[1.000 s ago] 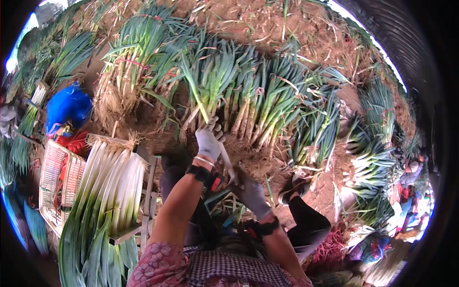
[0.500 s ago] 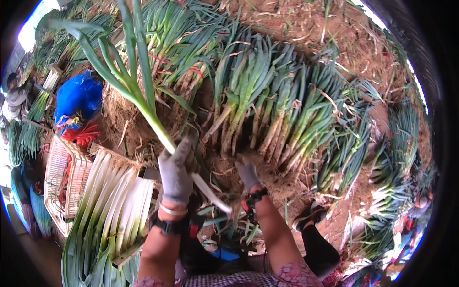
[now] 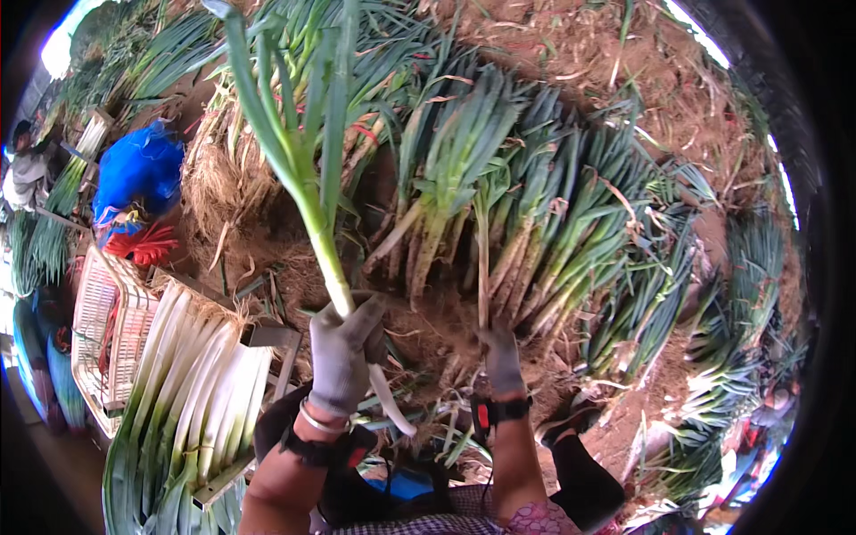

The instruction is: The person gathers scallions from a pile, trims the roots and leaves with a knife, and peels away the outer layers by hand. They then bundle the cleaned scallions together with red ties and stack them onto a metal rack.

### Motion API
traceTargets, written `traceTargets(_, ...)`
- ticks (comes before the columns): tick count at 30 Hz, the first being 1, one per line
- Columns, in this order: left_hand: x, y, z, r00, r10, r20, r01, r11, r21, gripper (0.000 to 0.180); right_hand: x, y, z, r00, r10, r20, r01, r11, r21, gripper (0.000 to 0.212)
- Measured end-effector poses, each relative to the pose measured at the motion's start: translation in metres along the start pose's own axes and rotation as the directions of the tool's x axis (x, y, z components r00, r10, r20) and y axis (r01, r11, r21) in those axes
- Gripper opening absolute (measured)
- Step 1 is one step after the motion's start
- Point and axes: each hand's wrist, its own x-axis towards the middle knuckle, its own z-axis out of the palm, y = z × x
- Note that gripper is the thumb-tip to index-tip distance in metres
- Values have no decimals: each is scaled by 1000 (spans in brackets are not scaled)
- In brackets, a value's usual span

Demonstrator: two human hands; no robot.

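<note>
Holding leek in left hand, stalk in right

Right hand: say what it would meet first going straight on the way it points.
The thin leek stalk at the right hand, perhaps held; beyond that, probably the row of leeks, though depth is unclear.

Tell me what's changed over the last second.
The right hand let go of the leek's white end, reached forward to the bundles and has taken hold of another leek near its base. The left hand drew back toward the body, still gripping the first leek. The stacked leeks and crate stayed put.
</note>
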Motion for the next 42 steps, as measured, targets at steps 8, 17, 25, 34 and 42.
traceTargets(8,9,-73,42,971,-116,209,105,993,63,15,-214,-41,-28,976,-107,-190,69,977,-200,28)
traceTargets(17,-24,-121,78,676,-334,657,432,902,14,21,-379,-61,-25,981,192,-24,-193,955,-227,33)
traceTargets(25,-49,-88,79,812,102,574,24,978,-207,18,-252,-25,-8,753,-653,-81,125,262,-957,61)
traceTargets(34,-13,-36,40,788,84,610,-27,994,-102,10,-159,-80,74,961,-275,12,274,960,52,33)
traceTargets(42,0,-49,36,871,185,455,-173,983,-69,29,-123,-72,97,746,-663,-63,560,675,-481,22)
